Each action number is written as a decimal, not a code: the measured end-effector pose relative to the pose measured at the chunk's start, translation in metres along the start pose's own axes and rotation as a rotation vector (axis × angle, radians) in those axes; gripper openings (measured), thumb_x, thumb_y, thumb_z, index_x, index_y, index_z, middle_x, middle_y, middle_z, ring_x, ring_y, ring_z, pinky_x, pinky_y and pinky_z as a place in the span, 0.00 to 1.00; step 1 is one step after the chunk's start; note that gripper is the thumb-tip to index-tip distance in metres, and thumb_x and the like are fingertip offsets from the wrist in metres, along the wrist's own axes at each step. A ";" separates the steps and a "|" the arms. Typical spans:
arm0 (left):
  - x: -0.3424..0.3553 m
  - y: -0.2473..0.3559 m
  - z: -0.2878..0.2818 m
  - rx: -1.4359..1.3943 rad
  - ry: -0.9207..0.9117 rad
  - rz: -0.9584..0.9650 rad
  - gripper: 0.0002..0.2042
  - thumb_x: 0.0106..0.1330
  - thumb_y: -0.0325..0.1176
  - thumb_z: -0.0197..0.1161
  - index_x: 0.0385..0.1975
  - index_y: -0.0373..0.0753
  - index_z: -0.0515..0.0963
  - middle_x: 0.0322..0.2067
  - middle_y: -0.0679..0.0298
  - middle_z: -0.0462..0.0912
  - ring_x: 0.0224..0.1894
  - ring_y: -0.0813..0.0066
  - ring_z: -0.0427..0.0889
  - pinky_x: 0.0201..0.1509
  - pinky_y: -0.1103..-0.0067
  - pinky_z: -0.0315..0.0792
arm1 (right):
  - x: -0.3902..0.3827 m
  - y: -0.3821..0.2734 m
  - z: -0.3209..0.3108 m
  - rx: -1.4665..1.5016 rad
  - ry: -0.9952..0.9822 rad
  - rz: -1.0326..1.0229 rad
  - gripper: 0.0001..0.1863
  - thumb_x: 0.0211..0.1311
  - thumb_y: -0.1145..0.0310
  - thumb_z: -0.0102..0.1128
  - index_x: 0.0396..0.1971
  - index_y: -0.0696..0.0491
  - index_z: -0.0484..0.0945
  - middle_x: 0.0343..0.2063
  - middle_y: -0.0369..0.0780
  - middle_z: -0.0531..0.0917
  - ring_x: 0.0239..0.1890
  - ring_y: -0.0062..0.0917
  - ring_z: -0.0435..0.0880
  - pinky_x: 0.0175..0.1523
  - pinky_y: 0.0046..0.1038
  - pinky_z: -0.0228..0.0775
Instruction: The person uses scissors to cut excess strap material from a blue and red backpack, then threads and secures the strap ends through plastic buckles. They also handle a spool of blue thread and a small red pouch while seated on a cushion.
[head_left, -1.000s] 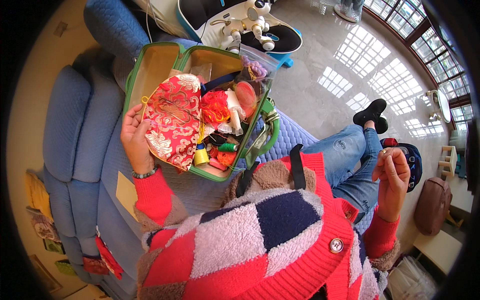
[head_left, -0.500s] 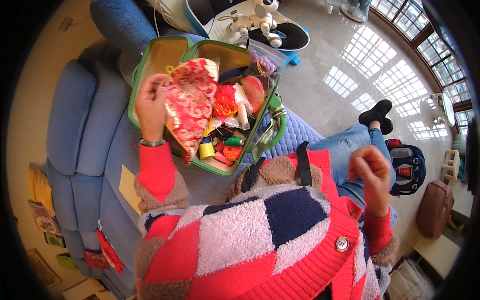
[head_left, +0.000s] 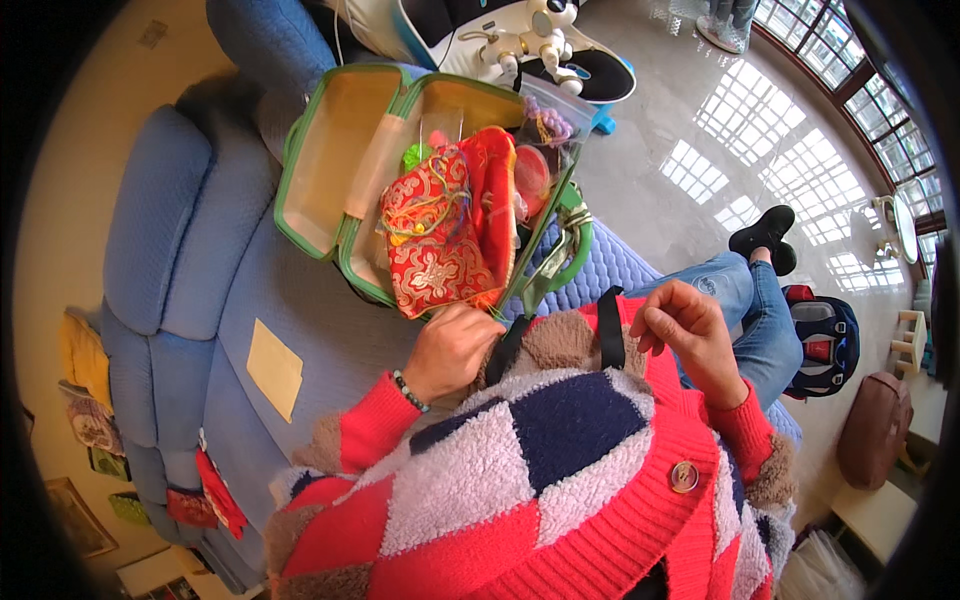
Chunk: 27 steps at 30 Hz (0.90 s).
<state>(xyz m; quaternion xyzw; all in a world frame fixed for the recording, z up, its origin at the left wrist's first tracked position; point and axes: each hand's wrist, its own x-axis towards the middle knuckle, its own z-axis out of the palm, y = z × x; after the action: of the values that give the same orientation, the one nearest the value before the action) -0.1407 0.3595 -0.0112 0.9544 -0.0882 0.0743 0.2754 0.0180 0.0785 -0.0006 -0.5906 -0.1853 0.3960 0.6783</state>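
My left hand, fingers pinched together, is at the near edge of the green case; anything between its fingertips is too small to make out. Just beyond it, a red and gold brocade pouch with tangled yellow cords lies inside the case. Beside the pouch is a bag of purple beads and a round pink-red container. My right hand is raised above my lap with its fingers curled to a pinch. Whether it holds something fine cannot be seen.
The case stands on a blue quilted sofa, its lid tipped back. A yellowish paper sheet lies nearer me. A white robot-dog toy is behind the case. On the floor to the right are a dark backpack and a brown bag.
The brocade pouch, lifted by my left hand before, now lies in the case over the threads and spools. My left hand has come back toward me; my right hand has moved a little left.
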 end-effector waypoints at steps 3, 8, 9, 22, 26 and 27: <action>-0.010 -0.014 0.002 0.202 0.162 -0.066 0.08 0.58 0.26 0.58 0.36 0.36 0.79 0.35 0.58 0.79 0.41 0.58 0.77 0.47 0.69 0.71 | -0.002 0.003 -0.002 0.036 0.022 -0.033 0.05 0.69 0.72 0.53 0.35 0.58 0.73 0.28 0.38 0.82 0.26 0.15 0.80 0.32 0.17 0.73; -0.012 -0.036 -0.013 0.613 0.120 -0.116 0.13 0.57 0.27 0.57 0.42 0.37 0.79 0.41 0.54 0.76 0.46 0.55 0.74 0.53 0.64 0.67 | -0.014 0.002 -0.010 0.028 0.068 -0.049 0.05 0.68 0.72 0.53 0.34 0.59 0.73 0.28 0.37 0.81 0.26 0.15 0.79 0.32 0.17 0.73; -0.010 -0.039 -0.013 0.697 0.122 -0.128 0.13 0.57 0.27 0.58 0.43 0.37 0.79 0.42 0.54 0.76 0.47 0.54 0.74 0.53 0.64 0.67 | -0.015 0.002 -0.011 0.029 0.074 -0.061 0.05 0.68 0.72 0.53 0.34 0.59 0.73 0.27 0.37 0.81 0.26 0.15 0.79 0.32 0.17 0.73; 0.019 0.003 -0.092 0.252 0.130 -0.221 0.11 0.54 0.16 0.56 0.34 0.37 0.80 0.31 0.59 0.78 0.30 0.66 0.80 0.34 0.77 0.74 | -0.022 0.015 -0.025 0.100 0.114 -0.096 0.05 0.68 0.72 0.53 0.33 0.58 0.73 0.27 0.36 0.80 0.26 0.14 0.78 0.32 0.16 0.72; 0.047 0.034 -0.095 -0.140 0.390 -0.115 0.11 0.59 0.13 0.52 0.35 0.32 0.79 0.31 0.61 0.79 0.32 0.74 0.80 0.37 0.80 0.73 | -0.027 0.009 -0.025 0.126 0.116 -0.131 0.06 0.67 0.71 0.55 0.33 0.58 0.75 0.32 0.38 0.82 0.28 0.15 0.79 0.32 0.16 0.71; 0.057 0.040 -0.086 -0.244 0.393 -0.112 0.11 0.60 0.14 0.51 0.36 0.32 0.79 0.32 0.61 0.80 0.33 0.74 0.80 0.38 0.80 0.74 | -0.029 0.007 -0.025 0.138 0.117 -0.150 0.06 0.67 0.71 0.55 0.33 0.58 0.75 0.34 0.40 0.82 0.29 0.15 0.80 0.32 0.16 0.71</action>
<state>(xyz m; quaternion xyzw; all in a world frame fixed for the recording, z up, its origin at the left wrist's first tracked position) -0.1014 0.3649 0.0922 0.8846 0.0118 0.2321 0.4044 0.0155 0.0400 -0.0068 -0.5491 -0.1614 0.3209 0.7547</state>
